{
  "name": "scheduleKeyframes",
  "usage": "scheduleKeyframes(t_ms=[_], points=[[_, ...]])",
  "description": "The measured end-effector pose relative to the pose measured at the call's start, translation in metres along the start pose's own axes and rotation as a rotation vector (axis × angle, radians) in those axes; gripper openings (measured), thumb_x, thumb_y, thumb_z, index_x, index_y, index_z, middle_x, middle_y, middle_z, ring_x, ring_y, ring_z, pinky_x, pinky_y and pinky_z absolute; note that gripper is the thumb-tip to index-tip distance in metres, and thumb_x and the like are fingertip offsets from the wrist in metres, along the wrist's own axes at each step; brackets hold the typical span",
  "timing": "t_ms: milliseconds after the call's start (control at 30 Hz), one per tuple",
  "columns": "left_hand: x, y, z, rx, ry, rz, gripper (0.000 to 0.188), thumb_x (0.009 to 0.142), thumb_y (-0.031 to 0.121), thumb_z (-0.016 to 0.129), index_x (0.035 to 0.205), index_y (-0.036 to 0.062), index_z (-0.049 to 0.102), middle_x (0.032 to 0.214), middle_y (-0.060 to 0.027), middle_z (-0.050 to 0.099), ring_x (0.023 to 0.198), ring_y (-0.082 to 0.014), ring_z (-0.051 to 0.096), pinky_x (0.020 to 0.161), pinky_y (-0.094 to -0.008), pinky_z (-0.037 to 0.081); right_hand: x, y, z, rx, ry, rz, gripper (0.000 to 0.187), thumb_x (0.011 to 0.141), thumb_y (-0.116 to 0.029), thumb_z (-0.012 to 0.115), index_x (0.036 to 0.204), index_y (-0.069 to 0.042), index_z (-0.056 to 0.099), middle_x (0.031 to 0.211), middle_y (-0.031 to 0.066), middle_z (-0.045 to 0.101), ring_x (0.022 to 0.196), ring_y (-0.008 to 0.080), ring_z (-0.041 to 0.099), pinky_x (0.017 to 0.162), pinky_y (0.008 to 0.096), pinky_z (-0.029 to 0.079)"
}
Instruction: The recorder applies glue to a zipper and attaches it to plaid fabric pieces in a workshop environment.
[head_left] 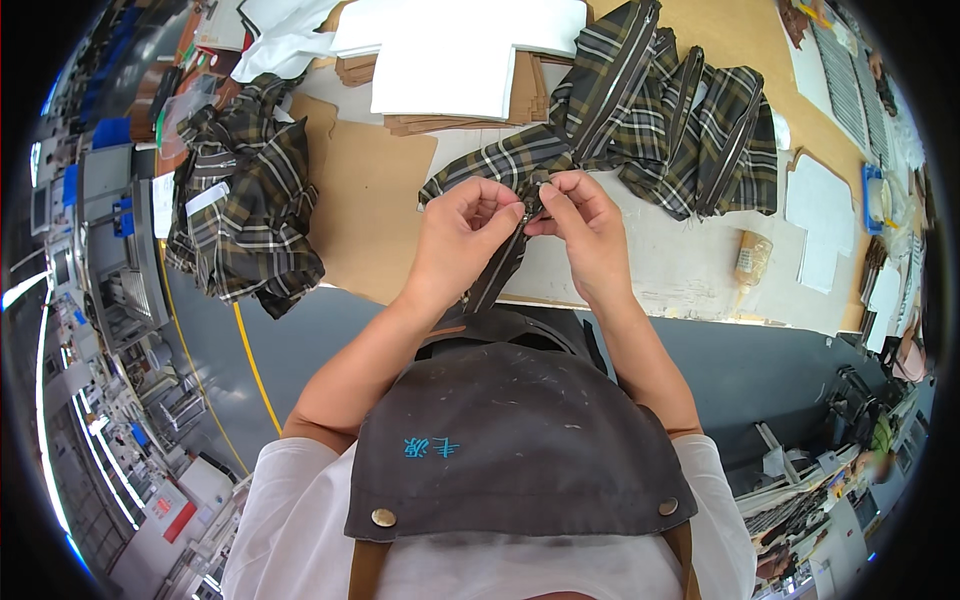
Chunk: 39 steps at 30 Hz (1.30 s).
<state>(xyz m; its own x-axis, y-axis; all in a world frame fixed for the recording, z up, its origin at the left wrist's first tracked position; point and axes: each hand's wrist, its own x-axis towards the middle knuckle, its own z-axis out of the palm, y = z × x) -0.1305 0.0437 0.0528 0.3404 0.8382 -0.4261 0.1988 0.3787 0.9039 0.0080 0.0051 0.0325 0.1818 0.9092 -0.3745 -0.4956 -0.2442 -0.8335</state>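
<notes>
My left hand [462,238] and my right hand [588,232] meet over the front part of the table. Both are closed, thumb and fingertips pinching the end of a dark zipper [497,272]. Its lower end hangs down toward the table's front edge. Whether a slider sits between the fingertips is too small to tell. The zipper runs into plaid fabric [505,158] in olive, black and white, lying just beyond my hands. To the right lie more plaid pieces [640,140] with long dark zippers sewn in.
A heap of plaid fabric [245,200] lies at the table's left end. White sheets [440,60] top a stack of brown card [530,95] at the back. A small glue bottle [752,258] lies on the right, near white paper pieces [820,215] and a blue tray [873,200].
</notes>
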Motion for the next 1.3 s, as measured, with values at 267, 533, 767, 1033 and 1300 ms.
scheduleKeyframes(t_ms=[267,533,767,1033,1300], points=[[0.002,0.006,-0.001,-0.106,-0.008,-0.048,0.009,0.08,0.006,0.06,0.087,0.0007,0.06,0.079,0.0004,0.059,0.072,-0.0044,0.052,0.066,-0.0193,0.041,0.001,-0.001,-0.005,0.037,-0.052,0.033,0.009,0.083,-0.012,0.056,0.086,-0.004,0.053,0.079,-0.0001,0.051,0.069,0.0099,0.054,0.063,0.026,0.05],[0.005,0.006,0.001,-0.189,-0.001,-0.094,0.011,0.08,0.009,0.061,0.087,0.0006,0.061,0.079,0.0001,0.059,0.073,-0.0055,0.052,0.068,-0.0193,0.041,0.001,0.005,-0.012,0.137,-0.081,0.004,0.013,0.081,-0.003,0.057,0.094,-0.001,0.052,0.085,0.0017,0.053,0.073,0.0117,0.057,0.067,0.025,0.048],[0.004,0.002,0.005,-0.087,-0.046,0.002,0.018,0.078,0.002,0.061,0.095,0.0008,0.055,0.086,-0.0009,0.057,0.078,-0.0068,0.053,0.073,-0.0214,0.042,0.0,0.006,-0.013,0.223,-0.029,0.009,0.018,0.08,0.001,0.056,0.097,0.002,0.052,0.09,0.003,0.052,0.079,0.0112,0.056,0.073,0.0266,0.05],[0.004,-0.004,0.009,-0.023,-0.036,0.038,0.016,0.076,-0.003,0.058,0.089,0.0033,0.05,0.081,0.0015,0.052,0.075,-0.0061,0.049,0.069,-0.0203,0.041,0.003,0.002,-0.011,-0.013,-0.016,0.001,0.01,0.078,-0.004,0.062,0.082,0.0,0.054,0.08,0.0037,0.056,0.071,0.0075,0.055,0.063,0.0242,0.051],[0.006,-0.02,0.006,-0.348,-0.016,-0.059,0.015,0.075,-0.003,0.053,0.089,0.0031,0.051,0.077,0.0026,0.05,0.07,-0.003,0.046,0.062,-0.0165,0.037,0.003,-0.001,-0.003,0.027,0.053,-0.121,0.01,0.078,-0.003,0.061,0.081,0.001,0.053,0.078,0.0025,0.053,0.07,0.007,0.054,0.06,0.0224,0.051]])
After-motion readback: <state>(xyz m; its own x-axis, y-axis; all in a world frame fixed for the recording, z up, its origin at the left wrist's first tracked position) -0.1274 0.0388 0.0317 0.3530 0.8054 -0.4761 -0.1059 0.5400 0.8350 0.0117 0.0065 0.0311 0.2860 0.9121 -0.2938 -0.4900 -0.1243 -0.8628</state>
